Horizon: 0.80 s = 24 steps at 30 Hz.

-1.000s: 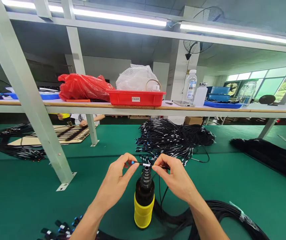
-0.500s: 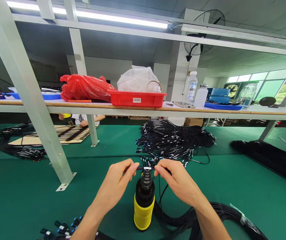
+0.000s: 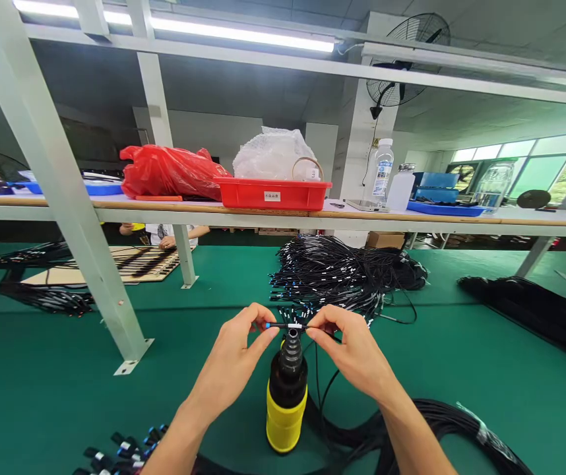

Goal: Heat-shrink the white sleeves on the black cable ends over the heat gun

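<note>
A thin black cable with a white sleeve and a blue tip is stretched level between my hands. My left hand pinches it near the blue-tipped end, thumb below and fingers above. On the other side of the white sleeve, my right hand grips the cable between thumb and forefinger. Directly beneath the sleeve stands a yellow and black heat gun, upright, its stepped dark nozzle pointing up. The sleeve is just above the nozzle mouth; whether they touch, I cannot tell.
A big heap of black cables lies behind my hands. Coiled cables lie at the lower right, connector ends at the lower left. A white post rises at left. Above runs a shelf with a red bin. A person works beyond.
My left fingers have shifted on the cable, and its blue tip now shows. Both hands and the cable sit slightly higher over the nozzle. The view has shifted a little.
</note>
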### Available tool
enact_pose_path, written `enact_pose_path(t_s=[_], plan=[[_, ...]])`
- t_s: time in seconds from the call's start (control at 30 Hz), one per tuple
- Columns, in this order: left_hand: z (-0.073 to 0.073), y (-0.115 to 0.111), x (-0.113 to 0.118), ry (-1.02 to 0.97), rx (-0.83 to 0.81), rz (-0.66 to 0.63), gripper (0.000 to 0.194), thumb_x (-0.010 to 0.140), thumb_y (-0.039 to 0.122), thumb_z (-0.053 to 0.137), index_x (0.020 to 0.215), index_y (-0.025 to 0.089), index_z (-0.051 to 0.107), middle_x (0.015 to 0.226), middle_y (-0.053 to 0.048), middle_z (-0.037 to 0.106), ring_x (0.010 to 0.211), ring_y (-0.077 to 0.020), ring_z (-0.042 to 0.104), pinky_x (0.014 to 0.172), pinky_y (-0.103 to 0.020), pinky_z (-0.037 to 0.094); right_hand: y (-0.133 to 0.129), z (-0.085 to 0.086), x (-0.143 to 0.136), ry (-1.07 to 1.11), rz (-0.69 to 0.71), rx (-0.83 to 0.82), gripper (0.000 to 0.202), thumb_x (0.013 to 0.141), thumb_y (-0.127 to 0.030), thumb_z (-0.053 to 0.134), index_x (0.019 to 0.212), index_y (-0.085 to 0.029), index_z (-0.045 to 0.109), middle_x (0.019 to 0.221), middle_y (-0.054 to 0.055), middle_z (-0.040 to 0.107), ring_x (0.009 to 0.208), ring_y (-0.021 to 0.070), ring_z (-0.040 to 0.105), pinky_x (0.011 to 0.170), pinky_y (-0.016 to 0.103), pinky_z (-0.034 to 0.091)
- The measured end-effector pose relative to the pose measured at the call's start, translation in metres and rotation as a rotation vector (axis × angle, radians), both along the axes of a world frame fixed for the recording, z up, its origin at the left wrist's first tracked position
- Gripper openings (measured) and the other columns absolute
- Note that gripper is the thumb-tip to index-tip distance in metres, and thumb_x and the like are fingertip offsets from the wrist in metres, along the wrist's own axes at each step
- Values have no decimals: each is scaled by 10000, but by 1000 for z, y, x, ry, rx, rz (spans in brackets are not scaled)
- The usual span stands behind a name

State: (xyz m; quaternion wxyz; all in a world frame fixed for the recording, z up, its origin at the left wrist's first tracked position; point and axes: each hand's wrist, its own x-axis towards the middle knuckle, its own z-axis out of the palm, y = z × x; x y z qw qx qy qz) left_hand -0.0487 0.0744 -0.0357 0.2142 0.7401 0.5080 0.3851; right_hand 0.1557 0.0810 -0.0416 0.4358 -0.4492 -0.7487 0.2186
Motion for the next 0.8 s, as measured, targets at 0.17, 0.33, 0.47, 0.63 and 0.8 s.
enact_pose_path(t_s=[0.17,0.33,0.47,0.63,0.8], plan=[[1,-1,0,77,-13,3,435,977,488,315,672,218,468,655,33,521,660,-162,484,652,-277,348,-6,4,2,-90,39,-35,348,967,-297,456,675,-188,612,615,-29,572,577,117,451,550,245,300],[2,-1,1,50,-8,2,408,965,482,368,691,214,508,671,34,534,655,-153,479,635,-271,343,-6,4,1,-57,52,-41,312,956,-283,469,689,-183,597,635,-31,558,598,114,443,568,238,308],[2,-2,1,-5,24,-15,192,937,397,469,860,235,538,848,26,576,837,-170,515,755,-274,377,-2,0,0,4,44,-40,205,915,-261,529,730,-186,573,672,-32,543,638,122,453,578,229,324],[-3,-5,1,44,7,-27,355,971,461,360,738,223,483,739,31,533,753,-171,488,720,-287,349,-9,-2,0,-72,59,-59,328,969,-312,449,681,-188,541,611,-52,475,579,106,377,546,237,271],[-8,-9,0,32,-12,0,514,984,506,280,580,208,392,586,40,433,611,-149,423,630,-281,301,-20,-1,-1,-82,61,-82,429,1004,-362,374,627,-187,478,565,-60,410,553,102,346,550,243,258]])
